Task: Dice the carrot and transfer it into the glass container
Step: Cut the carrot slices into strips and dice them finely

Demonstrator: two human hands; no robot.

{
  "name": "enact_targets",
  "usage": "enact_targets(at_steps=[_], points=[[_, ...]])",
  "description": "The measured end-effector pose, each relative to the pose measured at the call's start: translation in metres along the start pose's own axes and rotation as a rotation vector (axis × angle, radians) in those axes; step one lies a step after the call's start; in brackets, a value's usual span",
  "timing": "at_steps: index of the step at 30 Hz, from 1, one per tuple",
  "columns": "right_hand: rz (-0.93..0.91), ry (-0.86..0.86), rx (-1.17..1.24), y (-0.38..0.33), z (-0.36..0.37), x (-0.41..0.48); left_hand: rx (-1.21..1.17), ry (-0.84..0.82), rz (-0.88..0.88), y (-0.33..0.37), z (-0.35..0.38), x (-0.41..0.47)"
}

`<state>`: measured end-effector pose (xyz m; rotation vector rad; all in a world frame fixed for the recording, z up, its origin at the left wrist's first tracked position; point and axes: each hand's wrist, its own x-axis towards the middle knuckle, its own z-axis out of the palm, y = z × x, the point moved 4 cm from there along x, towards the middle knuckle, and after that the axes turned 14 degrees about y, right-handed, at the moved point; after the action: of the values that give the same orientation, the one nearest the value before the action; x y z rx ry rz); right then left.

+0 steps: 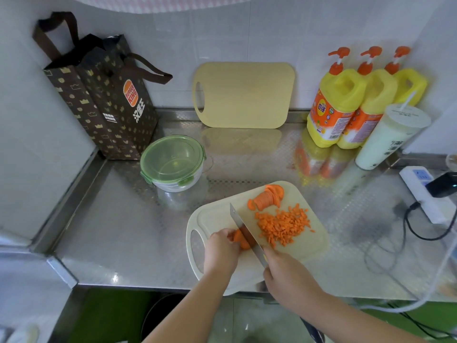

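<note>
My left hand (pixel 220 246) pinches a small stack of orange carrot slices (pixel 241 240) on the pale plastic cutting board (pixel 309 246), and my right hand (pixel 284 273) grips the steel knife (pixel 243 230) cutting through it. A good heap of orange dice (pixel 282 225) waits beside; fanned slices (pixel 268 196) remain uncut. The green-lidded glass container (pixel 173 163) stands closed, nothing transferred yet.

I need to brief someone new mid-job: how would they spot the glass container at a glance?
Start on the steel counter, at its back left corner, where a brown Burger King bag stands. Right beside the bag's base sits the glass container. It is the only round, see-through bowl there, capped with a green clip-on lid.
</note>
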<state>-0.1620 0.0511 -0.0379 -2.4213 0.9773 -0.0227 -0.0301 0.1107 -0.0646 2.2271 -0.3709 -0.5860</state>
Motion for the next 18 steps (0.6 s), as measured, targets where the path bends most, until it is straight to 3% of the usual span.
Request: enact_targets(at_steps=[18], points=[[-0.135, 0.032, -0.111, 0.01, -0.015, -0.005, -0.097, -0.002, -0.087, -0.001, 0.011, 0.006]])
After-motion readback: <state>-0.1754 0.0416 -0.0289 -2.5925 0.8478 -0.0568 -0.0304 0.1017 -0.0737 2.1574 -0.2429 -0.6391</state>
